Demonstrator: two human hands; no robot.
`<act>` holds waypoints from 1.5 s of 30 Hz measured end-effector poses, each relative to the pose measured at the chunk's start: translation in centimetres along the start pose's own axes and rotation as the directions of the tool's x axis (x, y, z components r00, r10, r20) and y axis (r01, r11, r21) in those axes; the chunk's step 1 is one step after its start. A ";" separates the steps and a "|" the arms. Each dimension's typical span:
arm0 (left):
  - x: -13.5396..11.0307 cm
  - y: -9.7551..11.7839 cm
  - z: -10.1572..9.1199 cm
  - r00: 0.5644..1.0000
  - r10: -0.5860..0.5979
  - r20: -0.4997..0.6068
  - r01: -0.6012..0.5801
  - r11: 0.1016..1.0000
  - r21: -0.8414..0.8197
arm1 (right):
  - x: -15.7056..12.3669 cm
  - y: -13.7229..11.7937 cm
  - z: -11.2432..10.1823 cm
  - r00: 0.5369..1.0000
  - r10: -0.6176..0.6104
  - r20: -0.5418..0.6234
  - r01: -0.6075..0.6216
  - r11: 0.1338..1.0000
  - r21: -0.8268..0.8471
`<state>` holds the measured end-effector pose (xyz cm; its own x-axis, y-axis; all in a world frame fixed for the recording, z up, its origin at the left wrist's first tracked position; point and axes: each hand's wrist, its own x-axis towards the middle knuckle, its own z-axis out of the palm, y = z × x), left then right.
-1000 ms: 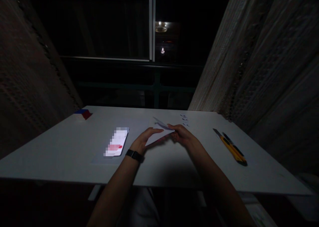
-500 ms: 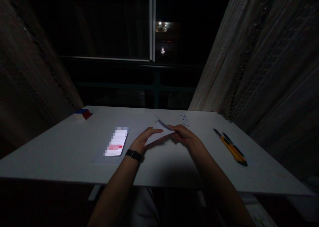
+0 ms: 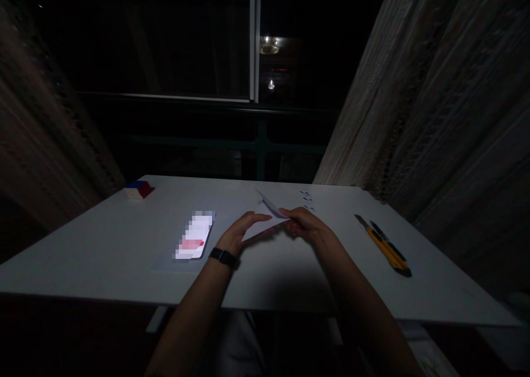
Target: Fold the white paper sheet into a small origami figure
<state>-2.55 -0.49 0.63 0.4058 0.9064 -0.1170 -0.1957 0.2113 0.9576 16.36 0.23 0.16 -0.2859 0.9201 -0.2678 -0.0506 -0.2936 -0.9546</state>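
A partly folded piece of white paper (image 3: 261, 228) is held between both hands above the table, one flap standing up at its far side. My left hand (image 3: 240, 228), with a black band on the wrist, grips its left part, thumb on top. At the paper's right end, my right hand (image 3: 304, 222) pinches the edge between thumb and fingers. The fingers underneath are mostly hidden. Left of my left hand lies a lit phone (image 3: 194, 236), its screen blurred, on a pale sheet (image 3: 163, 264).
On the white table (image 3: 103, 255), a yellow utility knife (image 3: 387, 250) lies at the right beside a dark pen-like tool (image 3: 389, 239). A coloured cube (image 3: 138, 189) sits at the far left. Small dark marks or pieces (image 3: 307, 199) show beyond my right hand. Curtains (image 3: 364, 90) hang at both sides.
My right thumb has shifted slightly on the paper near the raised flap. Both hands keep their hold in nearly the same place.
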 end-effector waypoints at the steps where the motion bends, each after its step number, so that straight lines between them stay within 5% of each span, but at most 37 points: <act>1: 0.0 0.0 0.0 0.999 -0.033 0.029 0.033 0.999 -0.017 | 0.0 0.0 0.0 1.000 0.000 0.003 0.000 1.000 0.005; 24: 0.0 0.2 -0.2 0.988 -0.132 0.086 0.136 0.990 -0.045 | 0.2 -0.1 -0.2 0.999 0.033 -0.007 -0.033 0.999 -0.037; 37: -0.1 0.3 -0.2 0.991 -0.110 0.076 0.113 0.993 -0.029 | 0.0 0.0 -0.1 1.000 -0.020 -0.002 0.020 1.000 -0.011; 45: 0.3 0.0 -0.3 0.992 -0.091 0.090 0.105 0.981 -0.165 | 0.0 -0.1 -0.1 0.986 -0.152 -0.073 0.135 0.972 -0.192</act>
<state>-2.67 -0.15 0.52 0.5009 0.8467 -0.1795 -0.2963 0.3625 0.8836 16.47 0.32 0.25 -0.2039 0.9705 -0.1285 0.0962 -0.1108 -0.9892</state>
